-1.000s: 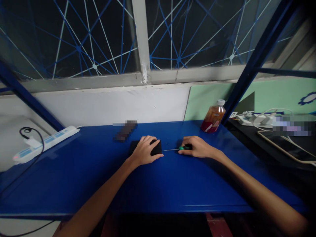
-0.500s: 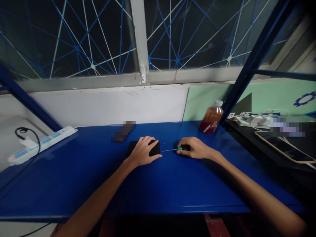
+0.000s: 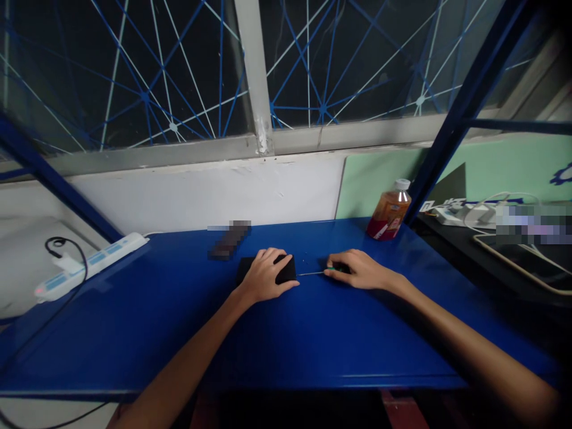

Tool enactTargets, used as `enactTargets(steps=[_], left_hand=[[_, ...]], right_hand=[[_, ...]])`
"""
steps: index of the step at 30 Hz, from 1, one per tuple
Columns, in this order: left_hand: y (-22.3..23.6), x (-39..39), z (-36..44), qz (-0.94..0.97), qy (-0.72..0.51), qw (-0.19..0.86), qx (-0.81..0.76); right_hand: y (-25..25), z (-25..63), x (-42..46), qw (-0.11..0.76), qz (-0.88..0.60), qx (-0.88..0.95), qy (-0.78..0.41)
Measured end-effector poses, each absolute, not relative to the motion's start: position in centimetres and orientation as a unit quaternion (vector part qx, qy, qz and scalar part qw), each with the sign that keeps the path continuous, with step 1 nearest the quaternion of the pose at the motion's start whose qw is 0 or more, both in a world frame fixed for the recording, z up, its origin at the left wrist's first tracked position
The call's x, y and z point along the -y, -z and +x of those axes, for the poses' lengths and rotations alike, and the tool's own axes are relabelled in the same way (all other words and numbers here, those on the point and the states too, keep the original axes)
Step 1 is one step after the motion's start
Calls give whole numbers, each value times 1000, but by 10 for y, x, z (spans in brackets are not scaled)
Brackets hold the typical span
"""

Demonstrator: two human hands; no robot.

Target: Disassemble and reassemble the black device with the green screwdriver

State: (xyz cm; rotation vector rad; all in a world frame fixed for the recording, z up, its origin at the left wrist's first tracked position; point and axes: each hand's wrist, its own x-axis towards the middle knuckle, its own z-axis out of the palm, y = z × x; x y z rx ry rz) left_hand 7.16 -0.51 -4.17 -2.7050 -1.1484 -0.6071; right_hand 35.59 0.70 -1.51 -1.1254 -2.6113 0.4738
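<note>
A flat black device (image 3: 286, 269) lies on the blue table (image 3: 286, 339). My left hand (image 3: 264, 275) rests on top of it, fingers curled over it and pressing it down. My right hand (image 3: 357, 269) is closed round the green-and-black handle of a small screwdriver (image 3: 318, 272). The thin metal shaft points left, and its tip sits at the right edge of the black device. A few tiny specks, perhaps screws, lie on the table just above the shaft.
A blurred dark object (image 3: 229, 239) lies behind the black device. A white power strip (image 3: 89, 265) with a black cable sits at the left. An orange drink bottle (image 3: 388, 211) stands at the back right. Chargers, cables and a tablet (image 3: 522, 256) lie on the neighbouring dark table.
Both hands stay where they were; my right fingers have closed further over the screwdriver handle, hiding more of its green part. The camera has shifted slightly.
</note>
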Motion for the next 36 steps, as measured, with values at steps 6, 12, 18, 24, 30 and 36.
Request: enactTargets(steps=[6, 12, 18, 24, 30, 36], left_hand=[[42, 5, 72, -899, 205, 69, 381], [43, 4, 71, -899, 214, 68, 375], [42, 5, 71, -901, 210, 70, 374], [40, 5, 72, -901, 206, 66, 375], [37, 6, 73, -904, 214, 61, 365], [33, 14, 79, -906, 253, 30, 337]], right_hand=[[18, 362, -13, 133, -385, 901, -150], [17, 357, -9, 109, -412, 889, -167], [15, 356, -7, 129, -398, 895, -155], [20, 361, -14, 132, -391, 899, -148], [20, 360, -14, 118, -393, 898, -159], [19, 363, -15, 129, -406, 893, -147]])
